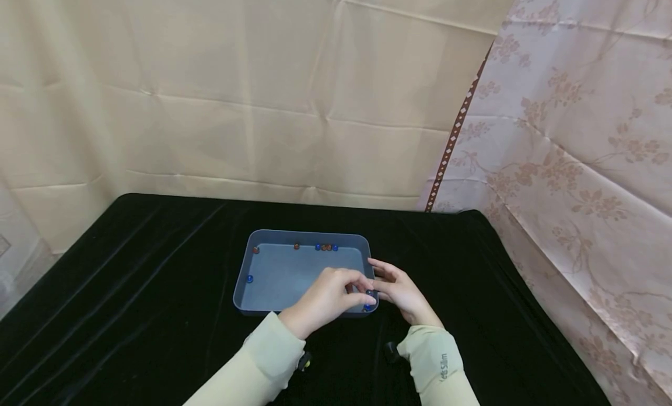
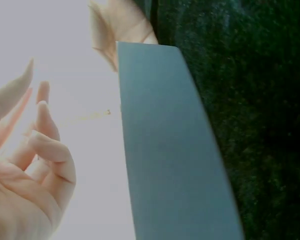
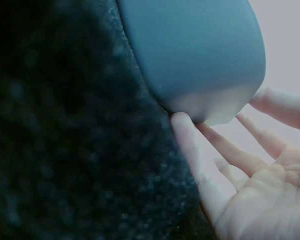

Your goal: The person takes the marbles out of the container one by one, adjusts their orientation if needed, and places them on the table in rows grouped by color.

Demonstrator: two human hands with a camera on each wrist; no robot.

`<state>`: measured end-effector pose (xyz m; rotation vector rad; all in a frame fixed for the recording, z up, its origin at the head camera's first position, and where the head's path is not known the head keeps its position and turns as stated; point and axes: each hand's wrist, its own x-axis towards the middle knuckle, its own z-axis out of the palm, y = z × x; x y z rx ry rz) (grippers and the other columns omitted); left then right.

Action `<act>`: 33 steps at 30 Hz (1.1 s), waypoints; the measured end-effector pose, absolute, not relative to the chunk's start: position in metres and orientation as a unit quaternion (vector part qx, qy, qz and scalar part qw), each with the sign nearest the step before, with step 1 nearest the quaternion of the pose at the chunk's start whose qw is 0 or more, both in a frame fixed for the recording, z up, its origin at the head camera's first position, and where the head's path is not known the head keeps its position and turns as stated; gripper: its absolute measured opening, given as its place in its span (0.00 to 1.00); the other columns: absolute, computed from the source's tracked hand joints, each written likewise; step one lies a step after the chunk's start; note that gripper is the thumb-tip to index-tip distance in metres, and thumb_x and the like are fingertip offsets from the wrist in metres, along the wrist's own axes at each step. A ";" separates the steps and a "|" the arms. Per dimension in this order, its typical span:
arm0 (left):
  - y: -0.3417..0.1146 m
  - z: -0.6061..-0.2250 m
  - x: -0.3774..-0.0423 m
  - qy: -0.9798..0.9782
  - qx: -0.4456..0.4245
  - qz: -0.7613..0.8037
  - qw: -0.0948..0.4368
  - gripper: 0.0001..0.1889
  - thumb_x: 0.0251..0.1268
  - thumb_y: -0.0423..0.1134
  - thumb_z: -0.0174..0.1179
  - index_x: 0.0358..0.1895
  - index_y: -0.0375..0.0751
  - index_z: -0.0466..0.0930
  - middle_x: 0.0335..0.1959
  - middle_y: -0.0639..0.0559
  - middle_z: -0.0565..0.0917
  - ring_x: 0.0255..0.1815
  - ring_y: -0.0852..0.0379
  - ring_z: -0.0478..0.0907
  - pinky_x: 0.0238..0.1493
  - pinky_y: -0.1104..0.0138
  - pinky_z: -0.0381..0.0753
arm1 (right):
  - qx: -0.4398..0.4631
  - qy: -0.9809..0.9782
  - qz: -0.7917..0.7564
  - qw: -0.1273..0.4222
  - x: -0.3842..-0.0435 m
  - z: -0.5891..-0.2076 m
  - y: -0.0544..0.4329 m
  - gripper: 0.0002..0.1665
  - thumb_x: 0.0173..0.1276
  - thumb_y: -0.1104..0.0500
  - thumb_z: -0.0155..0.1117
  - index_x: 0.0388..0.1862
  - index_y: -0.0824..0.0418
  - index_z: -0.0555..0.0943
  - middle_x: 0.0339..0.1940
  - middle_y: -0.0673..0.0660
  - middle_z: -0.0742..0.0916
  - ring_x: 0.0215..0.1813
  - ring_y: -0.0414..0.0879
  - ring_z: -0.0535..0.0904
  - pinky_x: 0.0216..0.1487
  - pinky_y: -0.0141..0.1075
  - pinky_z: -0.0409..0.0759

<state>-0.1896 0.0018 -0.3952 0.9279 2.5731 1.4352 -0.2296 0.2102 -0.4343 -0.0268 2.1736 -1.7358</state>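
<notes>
A grey-blue rectangular tray [image 1: 283,283] holds small shiny marbles. My left hand [image 1: 333,295] reaches over its front wall into the right front corner, thumb and fingers apart and loosely bent around blue marbles [image 1: 367,307]. In the left wrist view nothing shows between the fingers of that hand [image 2: 35,165]. At the right wall is my right hand [image 1: 401,292]; its fairly straight fingers touch the tray's outer side, as the right wrist view shows with the hand [image 3: 260,175] by the tray corner [image 3: 200,60]. Glare hides the tray's inside in both wrist views.
Along the back wall lie a blue marble [image 1: 318,247], a brown marble [image 1: 296,246] and several others. Another blue marble [image 1: 249,279] rests by the left wall. Black cloth [image 1: 157,277] covers the table; a beige curtain [image 1: 236,102] hangs behind, a floral one [image 1: 577,161] at right.
</notes>
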 end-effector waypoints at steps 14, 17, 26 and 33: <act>-0.012 -0.383 -0.174 0.823 0.314 0.473 0.015 0.10 0.64 0.42 0.67 0.45 0.44 0.86 0.43 0.56 0.87 0.37 0.67 0.78 0.40 0.73 0.78 | -0.019 0.764 -0.619 0.179 -0.230 -0.435 0.211 0.32 0.74 0.59 0.58 0.75 0.55 0.65 0.75 0.66 0.68 0.70 0.61 0.71 0.65 0.51 0.76; -0.015 -0.384 -0.172 0.824 0.314 0.471 0.024 0.10 0.65 0.42 0.66 0.46 0.46 0.86 0.43 0.57 0.87 0.38 0.67 0.78 0.41 0.72 0.78 | -0.019 0.765 -0.619 0.181 -0.229 -0.436 0.211 0.32 0.74 0.58 0.58 0.75 0.55 0.65 0.75 0.66 0.68 0.70 0.60 0.71 0.64 0.49 0.77; -0.022 -0.385 -0.167 0.818 0.318 0.476 0.053 0.09 0.66 0.43 0.65 0.47 0.48 0.86 0.45 0.55 0.87 0.40 0.67 0.78 0.43 0.72 0.77 | -0.014 0.766 -0.619 0.173 -0.229 -0.437 0.211 0.33 0.73 0.58 0.60 0.75 0.55 0.66 0.74 0.66 0.69 0.69 0.60 0.72 0.63 0.49 0.78; -0.023 -0.389 -0.162 0.805 0.323 0.490 0.086 0.10 0.65 0.43 0.65 0.47 0.48 0.86 0.42 0.56 0.87 0.38 0.69 0.77 0.40 0.72 0.77 | -0.012 0.768 -0.616 0.173 -0.229 -0.437 0.210 0.32 0.73 0.58 0.59 0.74 0.54 0.66 0.74 0.65 0.70 0.67 0.58 0.74 0.62 0.48 0.78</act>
